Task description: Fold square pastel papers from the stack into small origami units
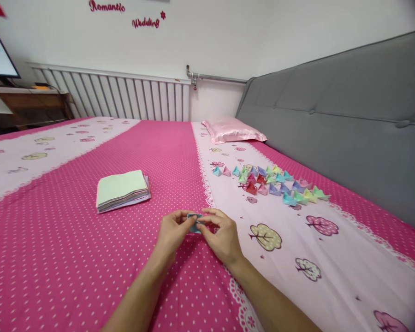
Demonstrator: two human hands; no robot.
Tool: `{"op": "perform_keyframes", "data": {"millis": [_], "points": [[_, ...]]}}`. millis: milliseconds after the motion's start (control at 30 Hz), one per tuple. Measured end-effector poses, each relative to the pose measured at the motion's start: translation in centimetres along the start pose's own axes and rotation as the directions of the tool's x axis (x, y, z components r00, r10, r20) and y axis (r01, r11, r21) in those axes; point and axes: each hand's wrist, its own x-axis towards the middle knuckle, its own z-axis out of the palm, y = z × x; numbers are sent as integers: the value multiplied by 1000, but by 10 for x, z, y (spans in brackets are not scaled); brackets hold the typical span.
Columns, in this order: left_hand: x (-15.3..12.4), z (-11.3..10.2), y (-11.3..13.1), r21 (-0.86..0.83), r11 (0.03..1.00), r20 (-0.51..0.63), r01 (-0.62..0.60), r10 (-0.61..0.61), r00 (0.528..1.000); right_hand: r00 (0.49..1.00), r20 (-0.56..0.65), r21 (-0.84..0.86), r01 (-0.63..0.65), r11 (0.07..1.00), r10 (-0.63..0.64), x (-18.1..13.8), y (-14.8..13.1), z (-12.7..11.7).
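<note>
Both my hands meet over the pink dotted bedsheet [72, 258], pinching a small teal folded paper [195, 222] between their fingertips. My left hand [172, 236] grips its left side with fingers closed. My right hand [221, 235] grips its right side, fingers curled over it. The paper is mostly hidden by my fingers. A stack of coloured paper squares [122, 189], pale green on top, lies to the left beyond my hands. A heap of several small folded paper pieces [273, 183] in blue, green, pink and red lies to the right on the light pink strip.
A shiny pink pillow [232, 130] lies at the far end of the bed. A grey padded headboard [349, 120] runs along the right side. A white radiator [124, 94] lines the back wall, with a wooden desk [31, 106] and screen at far left.
</note>
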Motion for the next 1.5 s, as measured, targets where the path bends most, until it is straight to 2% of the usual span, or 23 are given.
{"op": "perform_keyframes", "data": {"millis": [167, 300, 433, 533, 700, 833, 1067, 1333, 1500], "points": [[-2, 2, 1, 1, 999, 123, -33, 32, 992, 999, -47, 4, 16, 1000, -16, 1, -2, -2], [-3, 4, 1, -48, 995, 187, -90, 97, 978, 995, -90, 89, -31, 996, 39, 1, -2, -1], [-3, 7, -1, -170, 985, 262, -35, 79, 962, 988, -141, 72, -60, 996, 70, 2, -1, 1], [-1, 7, -2, -187, 982, 233, -18, 62, 970, 993, -107, 62, -49, 997, 55, 1, -1, 2], [3, 3, -3, -150, 987, 178, -59, 86, 980, 999, -3, 108, -44, 993, 44, -1, -6, 2], [5, 0, -5, -123, 991, 148, -54, 72, 986, 997, 76, 133, 3, 991, -13, -3, -7, 2], [5, -2, -3, -92, 994, 142, -67, 80, 987, 999, 19, 106, 30, 994, -32, -6, -7, 3], [2, -2, -4, -217, 976, 182, 25, 15, 983, 998, 28, 128, 55, 990, -59, -4, -8, 3], [-2, -1, 2, -245, 966, 179, 88, -44, 983, 989, 66, -23, 134, 991, -133, -5, -6, 3]]}}
